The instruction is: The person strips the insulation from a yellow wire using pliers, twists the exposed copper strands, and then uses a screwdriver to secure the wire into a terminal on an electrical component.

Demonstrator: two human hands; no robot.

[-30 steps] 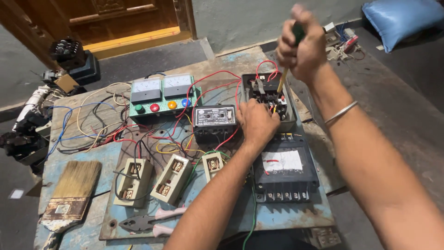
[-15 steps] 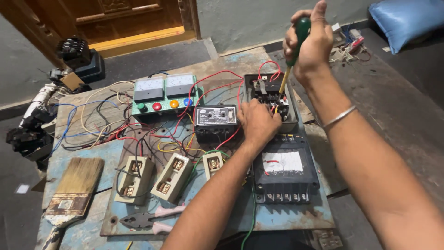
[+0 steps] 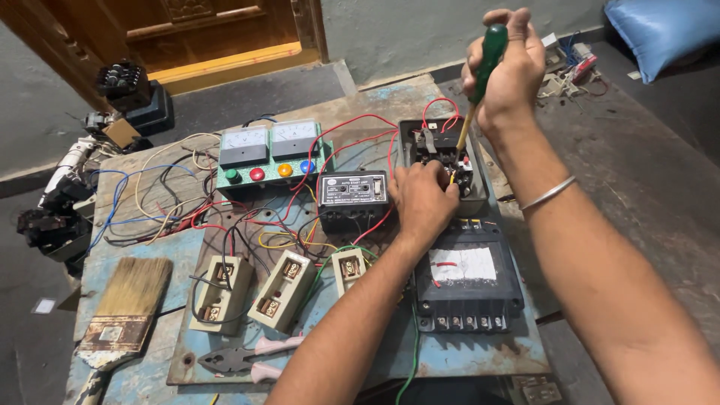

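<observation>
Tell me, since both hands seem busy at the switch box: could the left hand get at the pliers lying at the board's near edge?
Probably yes: the pliers lie uncovered, but the left hand must leave the switch box first.

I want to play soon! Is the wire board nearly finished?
Many wires already run between the meters and boxes. Now the right hand drives a green screwdriver into the open switch box, which the left hand steadies. The box is uncovered, with loose wires at the board's left.

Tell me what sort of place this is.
Probably an informal electrical repair workshop: a wired practice board with two meters, ceramic fuse holders, and pliers beside a paintbrush.
</observation>
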